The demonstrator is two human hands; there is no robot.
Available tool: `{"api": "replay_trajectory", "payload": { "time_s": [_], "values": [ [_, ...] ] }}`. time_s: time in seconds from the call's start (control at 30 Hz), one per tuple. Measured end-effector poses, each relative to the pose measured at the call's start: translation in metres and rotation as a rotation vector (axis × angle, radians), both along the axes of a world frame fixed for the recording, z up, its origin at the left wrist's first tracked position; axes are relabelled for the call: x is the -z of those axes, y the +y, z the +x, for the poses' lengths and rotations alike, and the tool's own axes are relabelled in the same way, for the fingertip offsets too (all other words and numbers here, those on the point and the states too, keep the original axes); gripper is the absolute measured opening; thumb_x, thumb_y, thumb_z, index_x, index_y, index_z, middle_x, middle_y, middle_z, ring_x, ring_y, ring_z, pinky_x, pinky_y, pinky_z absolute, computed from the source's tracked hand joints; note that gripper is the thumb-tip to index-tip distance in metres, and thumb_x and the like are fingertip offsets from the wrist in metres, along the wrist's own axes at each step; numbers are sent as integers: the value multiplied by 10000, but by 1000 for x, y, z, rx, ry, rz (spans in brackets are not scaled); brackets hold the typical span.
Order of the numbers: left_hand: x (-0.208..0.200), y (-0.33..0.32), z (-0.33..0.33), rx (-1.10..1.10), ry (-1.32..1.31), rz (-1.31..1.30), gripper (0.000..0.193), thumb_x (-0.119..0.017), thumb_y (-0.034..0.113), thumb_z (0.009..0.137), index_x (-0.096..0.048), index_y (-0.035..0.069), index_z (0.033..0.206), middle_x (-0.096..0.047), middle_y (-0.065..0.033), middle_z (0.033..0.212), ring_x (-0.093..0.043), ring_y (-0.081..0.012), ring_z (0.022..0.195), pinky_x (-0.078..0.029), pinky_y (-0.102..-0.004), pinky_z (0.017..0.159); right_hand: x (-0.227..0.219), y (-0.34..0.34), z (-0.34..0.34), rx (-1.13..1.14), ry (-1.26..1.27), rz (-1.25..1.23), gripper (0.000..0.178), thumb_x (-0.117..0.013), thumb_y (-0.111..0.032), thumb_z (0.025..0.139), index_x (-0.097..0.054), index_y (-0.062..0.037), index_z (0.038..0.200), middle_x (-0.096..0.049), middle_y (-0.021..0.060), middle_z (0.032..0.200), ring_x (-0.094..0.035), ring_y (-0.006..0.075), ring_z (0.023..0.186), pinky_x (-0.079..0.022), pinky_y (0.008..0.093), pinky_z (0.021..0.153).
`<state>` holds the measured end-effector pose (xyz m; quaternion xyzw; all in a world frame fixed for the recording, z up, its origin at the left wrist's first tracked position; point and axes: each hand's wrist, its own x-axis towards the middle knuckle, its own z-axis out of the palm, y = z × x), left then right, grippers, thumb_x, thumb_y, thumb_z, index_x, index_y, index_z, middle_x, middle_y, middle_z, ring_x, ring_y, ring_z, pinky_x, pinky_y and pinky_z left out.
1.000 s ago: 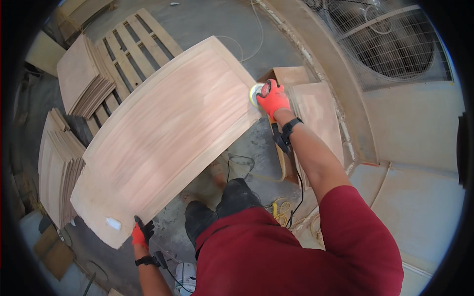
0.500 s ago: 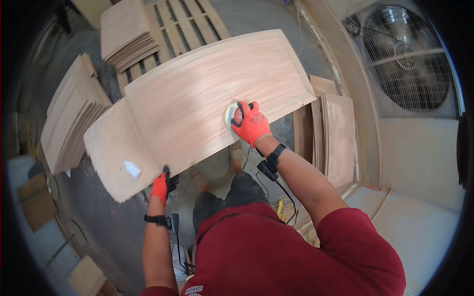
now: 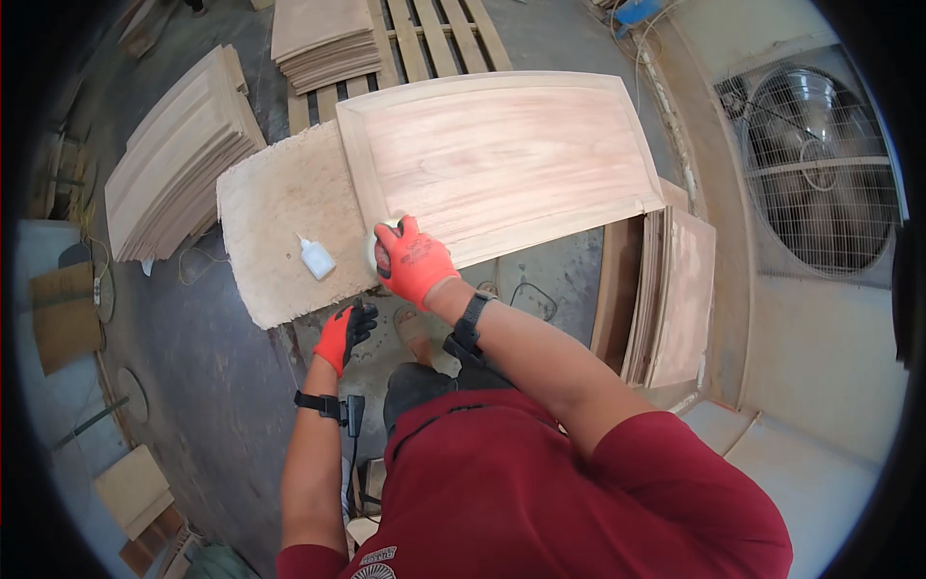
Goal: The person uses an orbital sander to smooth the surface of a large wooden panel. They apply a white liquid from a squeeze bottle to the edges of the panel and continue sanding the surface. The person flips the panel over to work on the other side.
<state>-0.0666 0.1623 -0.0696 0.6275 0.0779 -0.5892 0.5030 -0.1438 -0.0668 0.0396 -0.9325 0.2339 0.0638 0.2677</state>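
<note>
My right hand [image 3: 417, 262], in a red and black glove, is closed round a round power sander [image 3: 380, 259] with a pale disc. The sander sits at the near left corner of a framed wooden panel [image 3: 511, 159]. Under that panel's left end extends a rough-edged, fuzzy tan board [image 3: 280, 207]. A small white squeeze bottle [image 3: 316, 259] with a pointed nozzle lies on the board. My left hand [image 3: 345, 334], gloved alike, hovers just off the board's near edge with its fingers apart and nothing visible in them.
Stacked panels [image 3: 183, 154] stand at the left, and another stack [image 3: 326, 43] rests by a slatted pallet [image 3: 439, 39] at the back. More panels [image 3: 680, 299] lean upright at the right, below a large caged fan [image 3: 815, 169]. A cord [image 3: 540, 294] runs across the floor.
My right hand has moved the sander left along the panel's near edge to its left corner. My left hand has come away from the edge it touched. The view has shifted too.
</note>
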Motion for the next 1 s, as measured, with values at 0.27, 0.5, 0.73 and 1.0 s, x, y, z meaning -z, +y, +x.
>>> {"api": "replay_trajectory", "payload": {
  "time_s": [0.27,0.5,0.73,1.0],
  "values": [
    [4,3,-1,2,-25,-21,516,-551,515,1015,-654,55,1225,-708,-98,1198,-681,-200,1026,-523,-329,915,11,-120,-80,463,59,-171,638,-729,-300,818,-462,-183,1385,-471,239,1304,-659,449,1003,-565,505,865],
    [-25,-26,10,-127,-229,-82,457,-585,441,1005,-695,19,1143,-738,-105,1013,-675,-174,793,-518,-293,747,4,-33,-36,191,13,13,683,-734,-254,816,-452,-178,1434,-463,253,1334,-663,422,1020,-557,505,888],
    [-39,-70,35,-224,-460,-234,348,-593,329,1007,-677,31,1165,-733,-87,988,-654,-142,766,-512,-272,718,-20,-36,-51,25,113,33,634,-763,-241,802,-457,-159,1351,-470,219,1308,-661,387,1024,-555,498,851],
    [-66,-161,-16,681,-1484,50,688,-751,316,850,-492,98,1449,-442,-180,1515,-422,-349,1370,-322,-471,1144,10,-225,-178,554,-1,-74,576,-681,-326,858,-478,-194,1381,-492,234,1277,-652,407,1023,-545,484,881]
  ]
}}
